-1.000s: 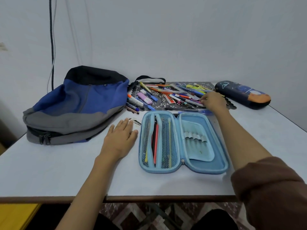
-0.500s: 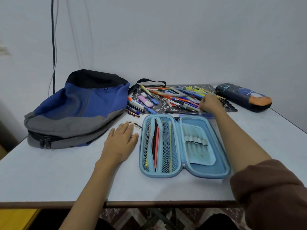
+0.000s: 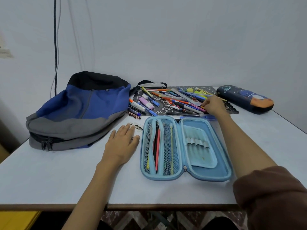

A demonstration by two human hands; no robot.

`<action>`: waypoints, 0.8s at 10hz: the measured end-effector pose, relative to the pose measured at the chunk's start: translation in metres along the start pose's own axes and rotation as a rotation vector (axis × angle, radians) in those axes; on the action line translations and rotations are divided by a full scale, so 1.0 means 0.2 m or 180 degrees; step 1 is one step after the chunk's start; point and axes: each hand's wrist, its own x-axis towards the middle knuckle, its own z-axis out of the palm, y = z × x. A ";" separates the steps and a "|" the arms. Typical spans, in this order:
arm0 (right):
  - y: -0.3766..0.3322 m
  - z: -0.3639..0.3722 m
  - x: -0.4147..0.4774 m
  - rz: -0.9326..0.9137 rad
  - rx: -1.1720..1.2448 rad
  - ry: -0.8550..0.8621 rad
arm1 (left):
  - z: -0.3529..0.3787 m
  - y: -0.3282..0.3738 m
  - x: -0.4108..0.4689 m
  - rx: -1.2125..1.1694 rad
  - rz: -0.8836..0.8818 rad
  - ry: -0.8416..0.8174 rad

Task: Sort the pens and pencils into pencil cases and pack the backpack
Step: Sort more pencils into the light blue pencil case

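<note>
Head view: the pens and pencils (image 3: pixel 174 100) lie in a loose, crossed heap on a black patterned mat (image 3: pixel 232 110) at the far side of the table (image 3: pixel 49 180). A few more lie off the mat's left edge, beside the backpack (image 3: pixel 79 110). The right hand (image 3: pixel 214 105) reaches over to the heap's right end, its fingertips curled down among the pens. Whether they have pinched one cannot be told.

Just in front of the mat, the light blue pencil case (image 3: pixel 222 173) lies unzipped and spread flat. Its left half has mesh pockets holding a black, a red and some yellow sticks; its right half has a row of elastic loops. A blue pen (image 3: pixel 196 115) lies along the case's far edge.

The left hand (image 3: pixel 123 141) rests palm down on the table just left of the case, fingers straight and holding nothing.

The backpack, blue, grey and black, lies on its side at the left. A dark pencil case (image 3: pixel 245 100) sits zipped at the far right, near the mat. A black cable (image 3: pixel 55 47) hangs down the wall behind the backpack.
</note>
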 end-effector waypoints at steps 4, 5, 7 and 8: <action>0.00 0.01 0.01 0.0225 -0.0391 0.0039 | 0.00 0.00 0.00 -0.0004 -0.0014 0.0002; -0.02 -0.02 0.00 0.0315 0.1034 0.0509 | 0.00 0.00 0.00 -0.0004 -0.0011 0.0014; -0.11 -0.14 0.02 0.0372 0.3511 0.1011 | -0.01 0.01 0.00 -0.0023 -0.0010 0.0008; -0.14 -0.18 0.02 0.0127 0.3569 0.1441 | -0.01 0.01 0.00 -0.0037 0.0000 0.0006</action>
